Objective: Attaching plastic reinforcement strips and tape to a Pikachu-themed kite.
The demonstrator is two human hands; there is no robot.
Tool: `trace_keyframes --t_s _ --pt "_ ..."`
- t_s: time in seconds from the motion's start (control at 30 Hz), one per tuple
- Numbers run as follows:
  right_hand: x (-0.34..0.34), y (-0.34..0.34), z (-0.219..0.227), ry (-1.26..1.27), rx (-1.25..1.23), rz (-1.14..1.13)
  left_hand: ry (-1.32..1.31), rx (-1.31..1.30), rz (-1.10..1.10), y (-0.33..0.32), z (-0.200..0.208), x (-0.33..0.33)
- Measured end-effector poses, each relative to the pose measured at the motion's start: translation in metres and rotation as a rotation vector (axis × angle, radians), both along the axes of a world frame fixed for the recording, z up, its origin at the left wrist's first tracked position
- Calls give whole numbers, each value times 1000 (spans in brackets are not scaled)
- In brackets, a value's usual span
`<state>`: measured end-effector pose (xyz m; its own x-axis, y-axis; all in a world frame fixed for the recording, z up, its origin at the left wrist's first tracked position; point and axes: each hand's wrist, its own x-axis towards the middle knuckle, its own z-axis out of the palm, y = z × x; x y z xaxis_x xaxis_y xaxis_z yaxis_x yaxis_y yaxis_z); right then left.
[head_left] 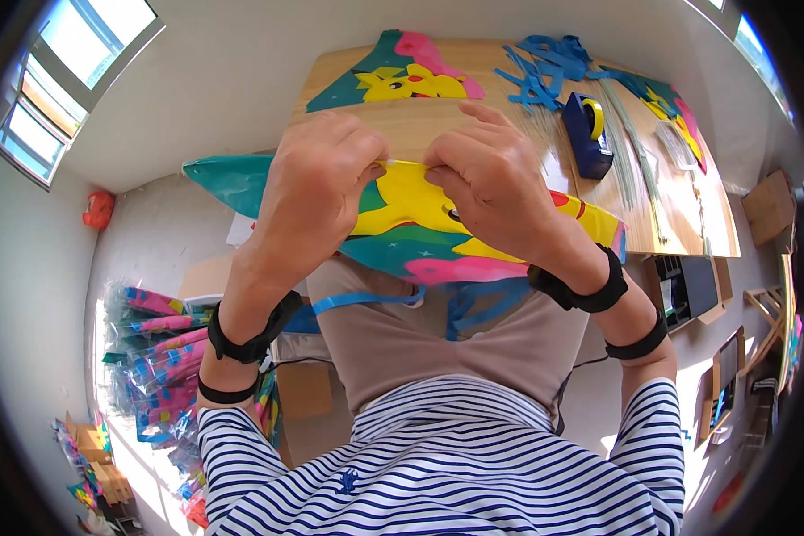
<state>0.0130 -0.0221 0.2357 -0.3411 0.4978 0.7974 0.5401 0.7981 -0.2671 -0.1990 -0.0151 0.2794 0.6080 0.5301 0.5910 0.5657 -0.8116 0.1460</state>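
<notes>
Above my lap hangs a thin printed kite point(402, 213) in teal, yellow and pink, with a yellow cartoon figure on it. My left hand point(323, 183) pinches its upper edge near the middle. A short way to the right, my right hand point(489, 174) pinches the same edge, its fingertips curled in and one finger raised. The stretch of edge between the two hands is yellow. Behind my hands, parts of the kite are hidden. Blue ribbon point(366, 299) lies across my thighs below it.
On the wooden table point(402, 121) lie another printed kite sheet point(411, 76), blue ribbons point(549, 67), thin pale rods point(639, 152) and a blue tape dispenser point(588, 134) with yellow tape. Plastic-wrapped kites point(161, 357) are piled on the floor at left. Boxes point(683, 286) stand at right.
</notes>
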Motion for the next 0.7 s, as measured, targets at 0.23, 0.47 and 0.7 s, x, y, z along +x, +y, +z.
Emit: trace_keyframes --t_s 0.23,0.47,0.7 --pt "37 -7 12 9 -342 30 2 -45 89 -2 14 -24" --pt "67 -11 4 -68 -221 -5 -28 -69 125 -1 20 -33" --pt "60 -7 -1 -134 -56 -63 19 -45 125 -6 25 -30"
